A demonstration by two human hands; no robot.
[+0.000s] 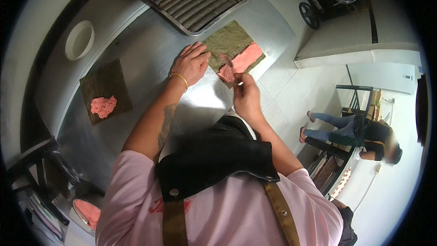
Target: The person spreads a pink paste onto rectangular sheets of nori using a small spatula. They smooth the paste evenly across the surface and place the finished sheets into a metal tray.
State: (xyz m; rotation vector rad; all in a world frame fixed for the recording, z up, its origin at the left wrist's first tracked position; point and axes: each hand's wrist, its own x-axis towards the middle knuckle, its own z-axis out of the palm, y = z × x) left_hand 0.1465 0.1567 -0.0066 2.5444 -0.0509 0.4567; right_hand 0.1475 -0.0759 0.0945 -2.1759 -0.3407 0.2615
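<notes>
A green nori sheet (227, 39) lies near the steel table's right edge. A band of pink ground paste (246, 57) runs across its near part. My right hand (246, 90) is shut on a small metal utensil (226, 60), blurred and largely hidden, whose end touches the paste. My left hand (192, 62) rests palm down, its fingertips at the sheet's left edge, gripping nothing. Farther left, a second nori sheet (114, 82) bears a rough lump of pink paste (103, 106).
Dark nori rolls (194, 1) lie in rows in a metal tray (191, 33) at the back of the steel table (153, 34). A white bowl (79, 40) stands at left. More pink paste fills a container (87, 213) at lower left. Another person (355, 133) stands off right.
</notes>
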